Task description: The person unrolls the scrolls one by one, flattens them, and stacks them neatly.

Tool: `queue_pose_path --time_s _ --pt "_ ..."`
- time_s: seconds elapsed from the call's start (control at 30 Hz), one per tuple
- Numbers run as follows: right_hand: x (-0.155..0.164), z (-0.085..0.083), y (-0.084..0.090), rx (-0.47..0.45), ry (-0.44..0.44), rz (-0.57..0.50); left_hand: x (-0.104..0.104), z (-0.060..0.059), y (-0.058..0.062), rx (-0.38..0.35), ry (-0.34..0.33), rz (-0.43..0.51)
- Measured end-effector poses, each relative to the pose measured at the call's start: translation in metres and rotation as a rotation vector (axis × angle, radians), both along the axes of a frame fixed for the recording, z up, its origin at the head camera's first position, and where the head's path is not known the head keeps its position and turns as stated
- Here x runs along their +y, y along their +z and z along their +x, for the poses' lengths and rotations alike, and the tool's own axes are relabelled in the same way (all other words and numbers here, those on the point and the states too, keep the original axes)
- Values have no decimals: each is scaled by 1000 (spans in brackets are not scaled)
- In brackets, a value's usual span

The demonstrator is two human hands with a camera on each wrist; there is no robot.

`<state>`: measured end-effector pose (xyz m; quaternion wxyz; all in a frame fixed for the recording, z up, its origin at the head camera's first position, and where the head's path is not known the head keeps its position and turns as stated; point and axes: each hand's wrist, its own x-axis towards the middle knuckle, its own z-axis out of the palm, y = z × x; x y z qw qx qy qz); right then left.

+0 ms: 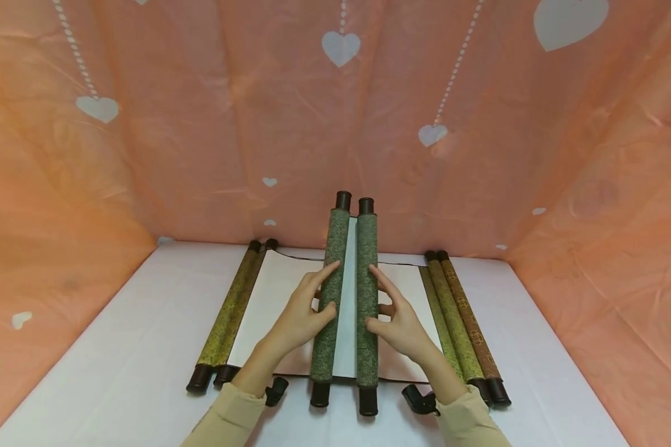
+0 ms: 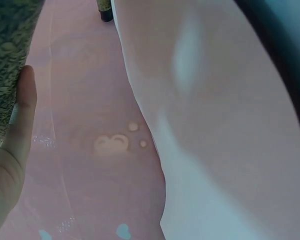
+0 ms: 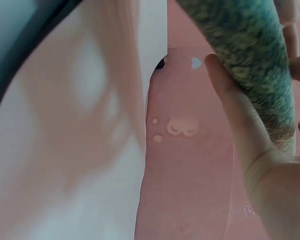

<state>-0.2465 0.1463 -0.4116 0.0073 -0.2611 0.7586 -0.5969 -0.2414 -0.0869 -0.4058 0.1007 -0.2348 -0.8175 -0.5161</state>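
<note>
A green-patterned scroll lies lengthwise in the middle of the table, rolled in from both sides. Its left roll [image 1: 335,248] and right roll [image 1: 366,248] show a narrow white strip [image 1: 348,323] between them. My left hand [image 1: 304,313] grips the left roll from the outside, index finger on top and thumb against its side. My right hand [image 1: 397,323] grips the right roll in the same way. The left wrist view shows my thumb [image 2: 25,105] beside the green roll [image 2: 5,40]. In the right wrist view the green roll [image 3: 245,50] sits between my thumb [image 3: 235,110] and fingers.
Under the green scroll an opened scroll shows white paper [image 1: 268,292], with an olive-yellow roller [image 1: 232,310] at its left. At the right lie an olive scroll [image 1: 453,316] and a brown scroll [image 1: 472,323]. The white table [image 1: 117,354] is walled by pink cloth with a heart pattern [image 1: 341,46].
</note>
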Motion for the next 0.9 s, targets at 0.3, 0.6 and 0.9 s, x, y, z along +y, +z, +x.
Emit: queue_pose_path --time_s 0.3,0.6,0.9 --pt "2 0 3 -37 33 -2 -1 -1 -1 33 33 -56" --pt "3 -1 1 17 -105 82 0 -4 0 85 77 -114" --pt "7 -4 4 56 -77 26 -9 -3 2 50 68 -45"
